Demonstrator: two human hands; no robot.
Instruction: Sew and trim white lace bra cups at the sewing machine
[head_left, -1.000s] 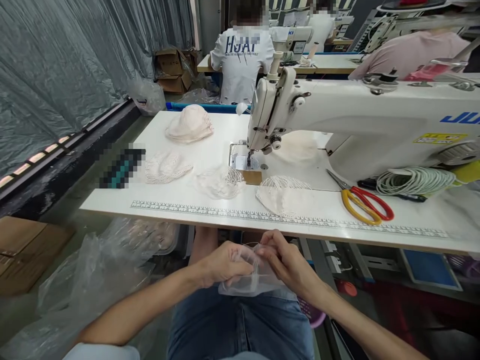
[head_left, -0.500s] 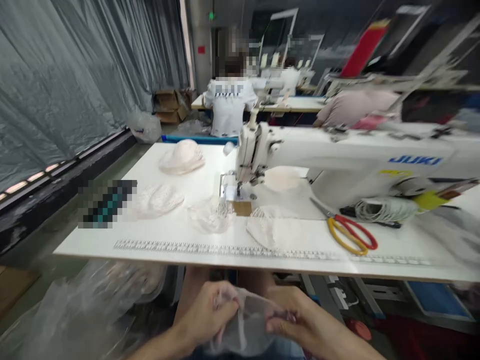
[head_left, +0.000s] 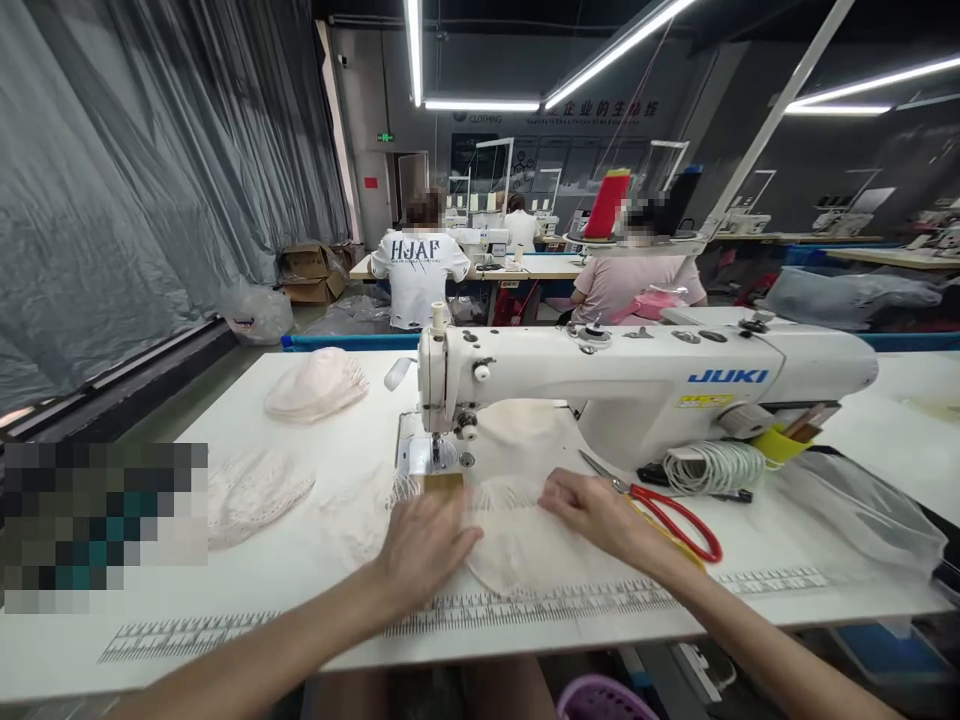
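Note:
A pale cream fabric piece with a fringed lace edge point(head_left: 517, 555) lies on the table in front of the sewing machine point(head_left: 555, 365). My left hand point(head_left: 427, 545) rests over its left side, fingers laid forward and thumb stretched out to the right. At the upper right edge of this piece, my right hand point(head_left: 589, 508) has its fingers bent together, pinching the fabric. Another sheer lace piece point(head_left: 349, 525) sits just left of my left hand. The machine's needle area point(head_left: 437, 450) is beyond the left hand.
Scissors point(head_left: 679, 520) lie by my right forearm, near coiled cord point(head_left: 712, 468). A printed ruler point(head_left: 517, 605) runs along the front edge. More lace pieces point(head_left: 259, 495) and a cup-shaped piece point(head_left: 319, 385) are at left. Co-workers point(head_left: 421, 275) sit ahead.
Both hands have risen from my lap, where they held a sheer piece, onto the table at the cream fabric. The view has tilted up.

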